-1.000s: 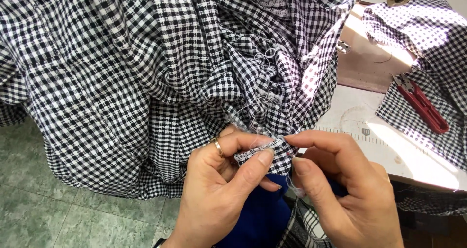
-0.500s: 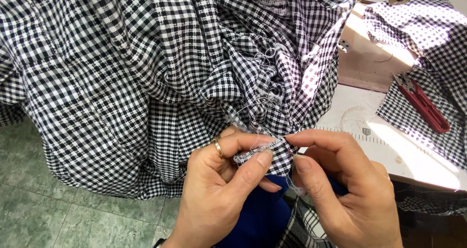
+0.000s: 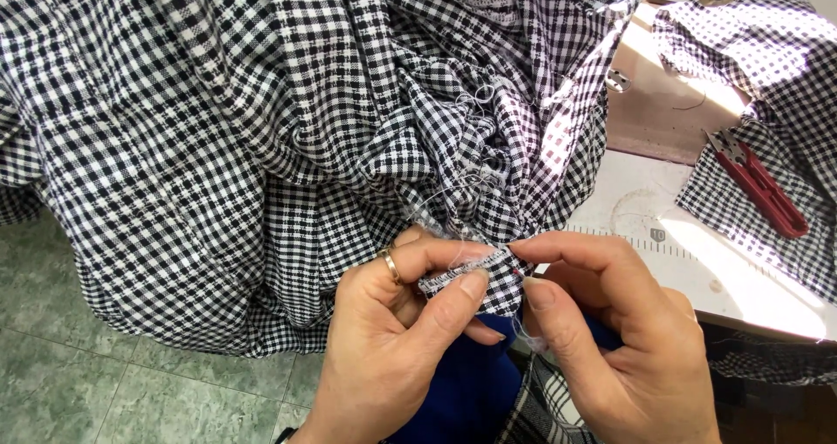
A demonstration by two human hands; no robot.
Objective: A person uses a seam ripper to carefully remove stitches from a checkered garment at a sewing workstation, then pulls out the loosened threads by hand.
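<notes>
A large black-and-white checked garment [image 3: 261, 139] hangs bunched in front of me, with loose white threads near its gathered middle. My left hand [image 3: 392, 339], with a gold ring on one finger, pinches a stitched edge of the checked fabric [image 3: 466, 274] between thumb and forefinger. My right hand [image 3: 619, 348] pinches the same edge at its right end, thumb and forefinger closed on it. The two hands nearly touch.
A white sewing table [image 3: 697, 261] with a printed ruler stands at the right. On it lie a red thread snipper [image 3: 758, 187] and another checked fabric piece [image 3: 767, 69]. Dark blue cloth [image 3: 462, 383] lies under my hands. Green floor tiles [image 3: 105, 392] show at lower left.
</notes>
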